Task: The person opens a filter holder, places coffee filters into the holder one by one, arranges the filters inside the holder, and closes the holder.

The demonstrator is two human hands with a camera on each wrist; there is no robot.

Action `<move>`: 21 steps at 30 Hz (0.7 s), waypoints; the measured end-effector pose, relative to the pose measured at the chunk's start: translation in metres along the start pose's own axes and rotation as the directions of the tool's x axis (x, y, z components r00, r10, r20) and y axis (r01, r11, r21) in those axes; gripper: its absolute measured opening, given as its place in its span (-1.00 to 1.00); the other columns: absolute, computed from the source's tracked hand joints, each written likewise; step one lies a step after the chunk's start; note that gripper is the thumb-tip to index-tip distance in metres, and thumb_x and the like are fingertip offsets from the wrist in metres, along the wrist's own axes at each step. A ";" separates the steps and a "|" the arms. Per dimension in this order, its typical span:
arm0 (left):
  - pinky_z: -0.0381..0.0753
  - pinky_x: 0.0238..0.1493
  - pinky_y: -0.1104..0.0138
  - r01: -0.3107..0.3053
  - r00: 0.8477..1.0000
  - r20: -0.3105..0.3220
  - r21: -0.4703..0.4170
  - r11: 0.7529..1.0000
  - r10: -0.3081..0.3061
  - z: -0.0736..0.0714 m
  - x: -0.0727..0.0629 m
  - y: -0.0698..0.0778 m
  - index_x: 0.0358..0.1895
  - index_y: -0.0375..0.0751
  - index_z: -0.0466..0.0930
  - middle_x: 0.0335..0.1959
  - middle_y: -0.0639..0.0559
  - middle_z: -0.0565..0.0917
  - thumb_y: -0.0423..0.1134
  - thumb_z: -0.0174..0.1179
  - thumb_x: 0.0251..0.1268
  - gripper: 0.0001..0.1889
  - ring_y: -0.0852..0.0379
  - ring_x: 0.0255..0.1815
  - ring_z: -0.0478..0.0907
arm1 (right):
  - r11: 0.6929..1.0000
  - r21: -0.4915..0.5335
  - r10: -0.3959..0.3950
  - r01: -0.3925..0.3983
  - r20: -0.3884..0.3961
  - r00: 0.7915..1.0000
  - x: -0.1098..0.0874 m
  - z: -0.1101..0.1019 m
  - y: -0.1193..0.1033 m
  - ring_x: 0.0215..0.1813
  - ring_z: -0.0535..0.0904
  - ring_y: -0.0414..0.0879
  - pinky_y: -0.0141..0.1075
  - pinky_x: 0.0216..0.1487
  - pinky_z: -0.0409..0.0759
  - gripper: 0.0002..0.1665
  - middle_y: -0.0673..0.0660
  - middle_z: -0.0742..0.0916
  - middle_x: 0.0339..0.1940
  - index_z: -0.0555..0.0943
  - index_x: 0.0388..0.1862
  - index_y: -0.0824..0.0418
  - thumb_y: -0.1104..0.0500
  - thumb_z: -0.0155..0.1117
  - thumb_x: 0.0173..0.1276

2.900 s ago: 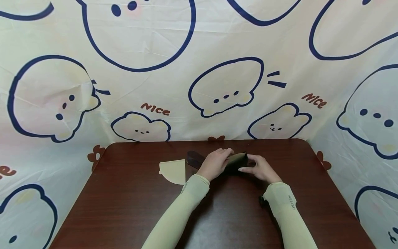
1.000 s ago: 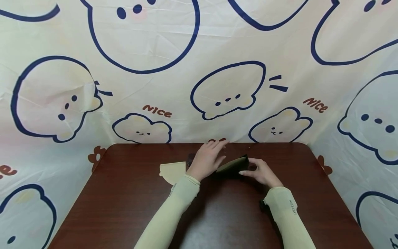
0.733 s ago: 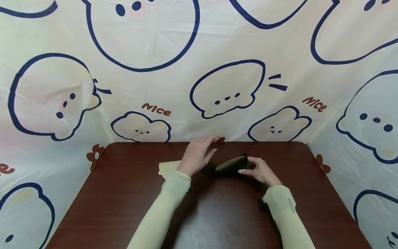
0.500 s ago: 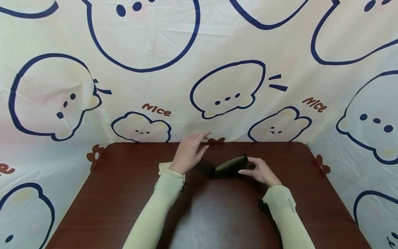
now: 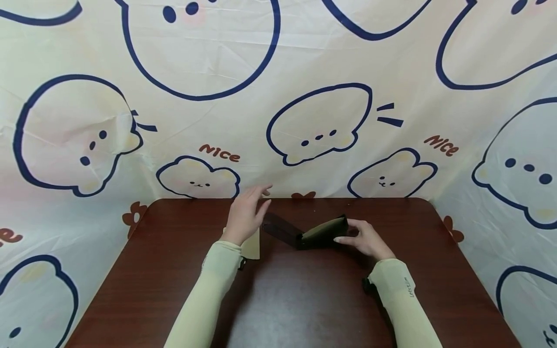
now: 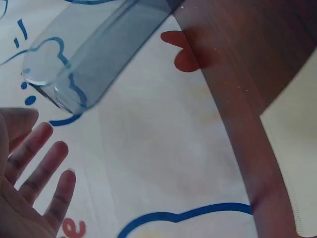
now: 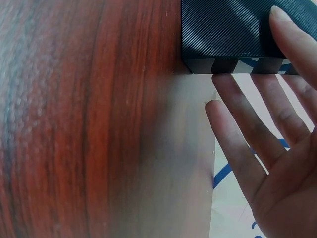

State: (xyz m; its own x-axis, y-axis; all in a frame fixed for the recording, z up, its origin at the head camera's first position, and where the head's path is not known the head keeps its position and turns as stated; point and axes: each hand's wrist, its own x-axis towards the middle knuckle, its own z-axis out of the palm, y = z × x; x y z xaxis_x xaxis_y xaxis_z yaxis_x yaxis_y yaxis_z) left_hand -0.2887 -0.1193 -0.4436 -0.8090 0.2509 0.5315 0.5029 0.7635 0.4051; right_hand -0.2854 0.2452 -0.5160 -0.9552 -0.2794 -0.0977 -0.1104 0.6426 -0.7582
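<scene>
A dark box [image 5: 324, 233] with a finely ribbed side and an olive-green inner face stands at the back of the table; its exact kind is unclear. Against its left corner meets a long, smoky see-through piece [image 5: 283, 231], which looks like clear grey plastic in the left wrist view [image 6: 109, 59]. My right hand [image 5: 364, 238] pinches the box's right end, thumb on the ribbed face [image 7: 228, 29] and fingers behind. My left hand [image 5: 245, 215], fingers loosely extended, hovers beyond the see-through piece's left end, holding nothing. Beneath it lies a cream card [image 5: 251, 246], partly hidden.
The brown wooden table [image 5: 296, 299] ends at a back edge close behind the box. A cream cloth [image 5: 317, 58] with blue cartoon outlines hangs behind and at both sides.
My left hand has withdrawn leftward from the box, uncovering the see-through piece and passing over the cream card. My right hand and the box have stayed nearly in place.
</scene>
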 end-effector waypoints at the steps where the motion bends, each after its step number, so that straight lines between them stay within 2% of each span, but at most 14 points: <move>1: 0.63 0.11 -0.01 0.009 1.000 -0.001 0.006 1.000 -0.009 0.000 -0.002 -0.003 0.37 -0.03 0.53 0.05 0.01 0.73 -0.23 0.26 0.50 -0.57 -0.03 0.08 0.65 | 1.000 -0.005 -0.006 0.006 0.000 1.000 0.000 0.000 0.000 0.07 0.60 0.02 -0.04 0.18 0.58 -0.52 0.10 0.74 0.04 0.68 0.13 0.05 -0.09 0.53 0.31; 8: 0.63 0.06 -0.01 0.078 0.996 0.027 0.043 0.996 -0.079 0.001 -0.015 -0.030 0.35 -0.01 0.54 0.03 0.00 0.73 -0.23 0.26 0.50 -0.60 -0.04 0.07 0.64 | 1.000 -0.012 0.007 -0.007 0.000 1.000 0.000 -0.001 0.000 0.17 0.61 0.09 0.13 0.30 0.57 -0.37 0.18 0.74 0.15 0.64 0.28 0.10 -0.11 0.53 0.30; 10: 0.64 0.04 -0.02 0.105 0.993 0.056 0.053 0.993 -0.108 0.002 -0.020 -0.038 0.32 -0.02 0.57 0.02 -0.01 0.74 -0.22 0.28 0.48 -0.61 -0.05 0.04 0.64 | 1.000 -0.013 0.016 -0.016 0.003 1.000 0.000 -0.001 0.000 0.19 0.60 0.11 0.16 0.31 0.56 -0.33 0.20 0.73 0.18 0.62 0.32 0.12 -0.11 0.53 0.31; 13: 0.65 0.05 -0.04 0.135 0.979 0.145 0.074 0.988 -0.145 0.004 -0.029 -0.051 0.24 -0.06 0.63 0.03 -0.02 0.75 -0.22 0.33 0.44 -0.64 -0.07 0.05 0.64 | 1.000 -0.019 0.012 -0.012 0.006 1.000 0.000 -0.002 0.000 0.21 0.59 0.12 0.17 0.32 0.55 -0.29 0.22 0.71 0.20 0.59 0.36 0.15 -0.13 0.51 0.33; 16: 0.65 0.11 -0.06 0.163 0.947 0.267 0.086 0.983 -0.180 0.006 -0.038 -0.060 0.19 -0.06 0.68 0.08 -0.03 0.74 -0.20 0.39 0.38 -0.66 -0.08 0.11 0.65 | 1.000 -0.011 0.013 -0.013 0.003 1.000 -0.001 -0.002 -0.001 0.19 0.59 0.11 0.16 0.32 0.55 -0.30 0.21 0.71 0.19 0.59 0.35 0.15 -0.12 0.51 0.32; 18: 0.63 0.18 -0.08 0.186 0.912 0.354 0.089 0.979 -0.206 0.007 -0.045 -0.064 0.21 -0.05 0.68 0.17 -0.05 0.71 -0.15 0.43 0.34 -0.61 -0.11 0.19 0.63 | 1.000 -0.007 0.017 -0.017 0.000 1.000 -0.001 -0.002 -0.001 0.17 0.59 0.11 0.15 0.30 0.56 -0.30 0.21 0.72 0.18 0.60 0.34 0.15 -0.12 0.52 0.32; 21: 0.59 0.25 -0.10 0.217 0.851 0.468 0.104 0.971 -0.240 0.009 -0.055 -0.068 0.32 -0.04 0.62 0.29 -0.08 0.66 -0.07 0.51 0.23 -0.43 -0.13 0.24 0.59 | 1.000 -0.011 0.024 -0.024 0.002 1.000 -0.001 0.000 0.000 0.17 0.59 0.12 0.15 0.29 0.56 -0.26 0.23 0.71 0.17 0.59 0.36 0.18 -0.13 0.52 0.31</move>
State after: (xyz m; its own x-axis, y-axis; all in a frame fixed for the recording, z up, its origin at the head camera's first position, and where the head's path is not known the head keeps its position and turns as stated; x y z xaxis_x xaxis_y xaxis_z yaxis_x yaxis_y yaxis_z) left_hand -0.2810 -0.1800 -0.5074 -0.9512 0.3084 0.0068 0.2810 0.8573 0.4315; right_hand -0.2848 0.2454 -0.5154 -0.9571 -0.2650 -0.1174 -0.0900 0.6569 -0.7486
